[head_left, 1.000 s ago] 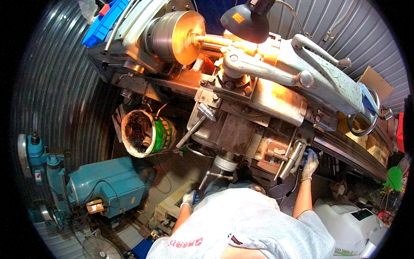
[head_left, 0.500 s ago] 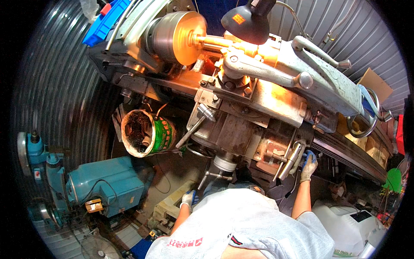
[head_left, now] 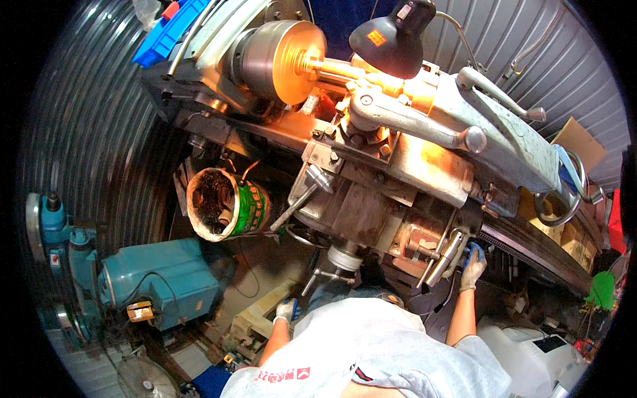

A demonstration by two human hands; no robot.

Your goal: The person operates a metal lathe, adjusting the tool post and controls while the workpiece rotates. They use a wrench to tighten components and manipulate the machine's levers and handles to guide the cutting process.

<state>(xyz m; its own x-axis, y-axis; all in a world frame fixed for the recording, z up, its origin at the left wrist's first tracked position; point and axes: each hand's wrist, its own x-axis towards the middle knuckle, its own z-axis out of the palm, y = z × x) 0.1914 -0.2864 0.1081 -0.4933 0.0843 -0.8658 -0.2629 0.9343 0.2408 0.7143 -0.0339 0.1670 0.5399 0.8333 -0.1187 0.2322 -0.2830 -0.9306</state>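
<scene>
A metal lathe stands before me, its round chuck (head_left: 279,63) smeared as if spinning. A slim bright rod (head_left: 338,67) runs from the chuck towards the tailstock (head_left: 497,126). My right hand (head_left: 473,268), in a white and blue glove, is curled at the right edge of the carriage apron, beside a thick metal lever (head_left: 446,259); what its fingers hold is hidden. My left hand (head_left: 285,310), gloved alike, hangs low beside my waist, apart from the cross-slide handle (head_left: 330,275). Its fingers are mostly concealed. The silver tool-post handle (head_left: 418,119) points right, touched by neither hand.
A black lamp (head_left: 391,40) lights the work from above. Left of the carriage is a bucket (head_left: 229,204) with dark contents. A teal machine (head_left: 159,282) stands at lower left, near a fan (head_left: 147,378). A white casing (head_left: 531,355) sits at lower right.
The view has shifted slightly, so the lathe's upper parts appear a little farther right and lower. My right hand stays at the apron's edge and my left stays low by my waist.
</scene>
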